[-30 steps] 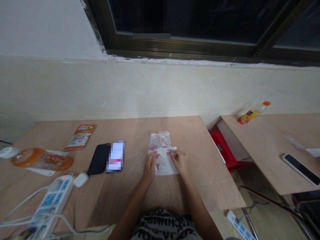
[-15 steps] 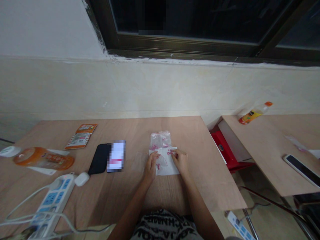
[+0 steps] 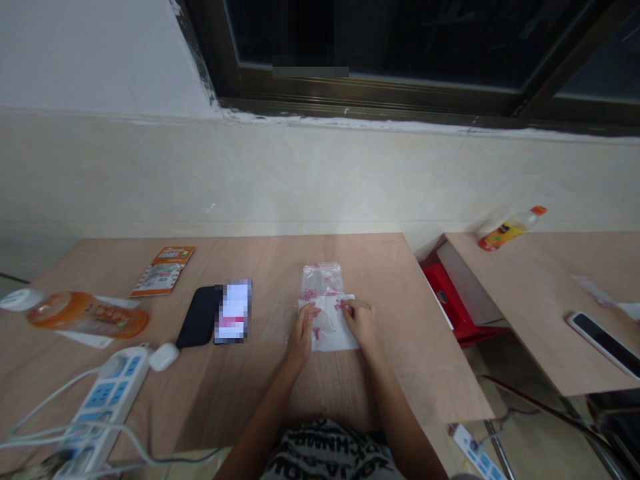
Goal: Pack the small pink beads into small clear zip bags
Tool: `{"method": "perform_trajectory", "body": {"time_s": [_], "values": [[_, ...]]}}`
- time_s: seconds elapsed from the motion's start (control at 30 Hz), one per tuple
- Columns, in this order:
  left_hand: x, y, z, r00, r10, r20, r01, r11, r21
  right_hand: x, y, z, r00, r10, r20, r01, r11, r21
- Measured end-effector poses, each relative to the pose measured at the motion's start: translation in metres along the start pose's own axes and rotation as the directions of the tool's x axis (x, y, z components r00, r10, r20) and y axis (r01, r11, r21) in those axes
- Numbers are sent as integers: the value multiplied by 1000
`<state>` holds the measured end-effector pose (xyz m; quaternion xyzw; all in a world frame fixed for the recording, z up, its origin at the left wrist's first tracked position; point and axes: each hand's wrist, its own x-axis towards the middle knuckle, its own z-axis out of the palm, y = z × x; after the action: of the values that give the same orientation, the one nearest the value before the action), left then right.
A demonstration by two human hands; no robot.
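A white paper sheet (image 3: 331, 331) with small pink pieces on it lies on the wooden table (image 3: 240, 387) in front of me. Behind it lies a clear plastic bag (image 3: 321, 281) holding more pink pieces. My left hand (image 3: 301, 332) rests on the sheet's left edge with its fingers bent down onto it. My right hand (image 3: 359, 321) sits at the sheet's right edge, fingertips pinched together over a tiny pink piece near the top. What the pinch holds is too small to make out.
A black phone (image 3: 199, 317) with a lit screen lies left of the sheet. Farther left are a white earbud case (image 3: 163, 356), a power strip (image 3: 103, 396), an orange bottle (image 3: 87, 316) and an orange packet (image 3: 163, 270). A second table (image 3: 540, 300) at right bears another phone (image 3: 604, 344) and a bottle (image 3: 510, 229).
Both hands stay on the sheet with almost no movement. The view has shifted very slightly.
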<state>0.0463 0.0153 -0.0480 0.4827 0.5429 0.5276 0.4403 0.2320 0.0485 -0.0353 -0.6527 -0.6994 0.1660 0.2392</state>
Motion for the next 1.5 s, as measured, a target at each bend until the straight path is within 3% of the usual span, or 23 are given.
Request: {"method": "perform_trajectory", "body": {"time_s": [0.6,0.77,1.07,1.5], "values": [[0,1,0,1000,18,5,-18,1000,17,-1,-1,-1,1000,15,-17,-14,1000,27],[-1,4,0,1000,-1,1,1,1000,13,-4,-1,0,998,49,-30,-42,979,201],[0,5,0,1000,24,1,-24,1000,-5,-19,-10,13,996,83,26,-84,847,525],[1,3,-1,1000,26,1,-26,1000,-1,-26,-20,17,986,41,162,-129,804,581]]}}
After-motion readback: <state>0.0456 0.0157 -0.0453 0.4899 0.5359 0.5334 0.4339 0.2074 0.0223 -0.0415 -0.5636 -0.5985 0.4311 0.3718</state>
